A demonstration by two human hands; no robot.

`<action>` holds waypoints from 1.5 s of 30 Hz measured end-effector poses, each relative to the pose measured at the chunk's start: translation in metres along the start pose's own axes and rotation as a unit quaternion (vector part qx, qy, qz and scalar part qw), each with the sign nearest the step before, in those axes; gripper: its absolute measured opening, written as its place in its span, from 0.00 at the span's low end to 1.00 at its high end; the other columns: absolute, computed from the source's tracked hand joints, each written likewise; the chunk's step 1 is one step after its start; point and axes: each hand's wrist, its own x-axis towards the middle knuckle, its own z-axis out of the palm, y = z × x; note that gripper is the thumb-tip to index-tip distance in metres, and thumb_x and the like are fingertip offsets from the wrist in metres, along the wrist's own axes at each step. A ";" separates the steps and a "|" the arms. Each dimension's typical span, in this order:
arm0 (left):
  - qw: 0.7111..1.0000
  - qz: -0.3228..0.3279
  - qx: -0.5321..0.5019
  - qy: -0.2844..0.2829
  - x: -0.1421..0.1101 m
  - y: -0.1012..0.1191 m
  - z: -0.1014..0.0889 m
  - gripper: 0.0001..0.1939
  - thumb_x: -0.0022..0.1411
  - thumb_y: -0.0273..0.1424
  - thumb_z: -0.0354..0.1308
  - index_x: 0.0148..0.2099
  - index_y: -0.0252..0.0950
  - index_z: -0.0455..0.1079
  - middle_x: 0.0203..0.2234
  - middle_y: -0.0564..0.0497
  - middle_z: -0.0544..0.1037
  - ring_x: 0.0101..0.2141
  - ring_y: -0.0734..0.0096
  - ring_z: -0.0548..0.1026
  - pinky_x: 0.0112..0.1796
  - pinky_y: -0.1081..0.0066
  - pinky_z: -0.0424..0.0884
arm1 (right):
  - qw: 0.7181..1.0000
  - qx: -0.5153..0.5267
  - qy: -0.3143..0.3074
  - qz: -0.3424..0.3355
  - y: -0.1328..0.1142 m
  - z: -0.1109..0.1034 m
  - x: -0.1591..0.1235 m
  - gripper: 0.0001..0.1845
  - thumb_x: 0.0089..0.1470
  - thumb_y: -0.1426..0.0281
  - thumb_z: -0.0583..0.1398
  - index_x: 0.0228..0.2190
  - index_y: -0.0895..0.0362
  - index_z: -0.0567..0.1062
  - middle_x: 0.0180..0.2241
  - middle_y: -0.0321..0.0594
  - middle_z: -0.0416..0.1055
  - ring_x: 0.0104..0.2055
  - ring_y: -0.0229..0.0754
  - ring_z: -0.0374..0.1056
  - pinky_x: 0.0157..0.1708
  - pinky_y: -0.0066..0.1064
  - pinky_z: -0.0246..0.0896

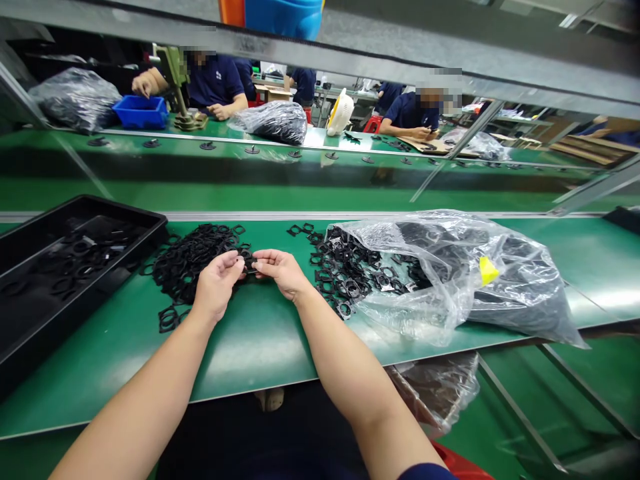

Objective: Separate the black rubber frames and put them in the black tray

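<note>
One black part (251, 271), between left hand (217, 287), right hand (280, 272)

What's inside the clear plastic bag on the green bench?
The clear plastic bag holds a dark mass, probably more of the black frames lying at its mouth. Film and glare hide individual shapes and anything deeper inside.
</note>
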 end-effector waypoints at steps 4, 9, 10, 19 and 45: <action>0.985 -0.113 -0.133 -0.019 0.001 0.008 0.000 0.23 0.40 0.40 0.70 0.36 0.30 0.73 0.28 0.50 0.76 0.26 0.75 0.73 0.30 0.72 0.72 | 1.000 -0.001 -0.018 -0.010 0.000 0.001 -0.001 0.20 0.31 0.68 0.72 0.32 0.59 0.77 0.27 0.35 0.75 0.29 0.34 0.69 0.29 0.25 0.66; 0.975 -0.151 -0.163 -0.022 0.002 0.011 -0.002 0.24 0.35 0.39 0.73 0.34 0.29 0.75 0.26 0.49 0.78 0.24 0.78 0.72 0.25 0.78 0.69 | 0.999 -0.011 -0.028 -0.019 0.000 0.003 -0.001 0.19 0.32 0.68 0.71 0.31 0.59 0.77 0.28 0.36 0.75 0.30 0.34 0.71 0.29 0.25 0.66; 0.974 -0.154 -0.165 -0.025 0.002 0.010 -0.003 0.24 0.35 0.39 0.73 0.34 0.29 0.76 0.26 0.49 0.78 0.24 0.77 0.72 0.25 0.78 0.69 | 0.999 -0.012 -0.031 -0.019 0.000 0.003 -0.002 0.19 0.32 0.68 0.71 0.31 0.59 0.77 0.28 0.36 0.76 0.31 0.35 0.71 0.29 0.25 0.66; 0.967 -0.169 -0.184 -0.055 0.004 0.007 -0.007 0.21 0.37 0.36 0.72 0.33 0.30 0.75 0.25 0.49 0.78 0.25 0.76 0.73 0.24 0.78 0.69 | 0.999 -0.028 -0.044 -0.015 0.000 0.002 -0.002 0.19 0.34 0.68 0.71 0.32 0.60 0.76 0.28 0.37 0.76 0.33 0.36 0.73 0.31 0.25 0.65; 0.954 -0.186 -0.234 -0.025 0.004 0.006 -0.005 0.15 0.42 0.30 0.70 0.32 0.31 0.71 0.22 0.54 0.73 0.20 0.81 0.70 0.22 0.80 0.69 | 0.998 -0.043 -0.012 -0.053 0.002 0.004 0.001 0.20 0.33 0.66 0.71 0.31 0.60 0.75 0.26 0.33 0.71 0.25 0.30 0.65 0.28 0.26 0.63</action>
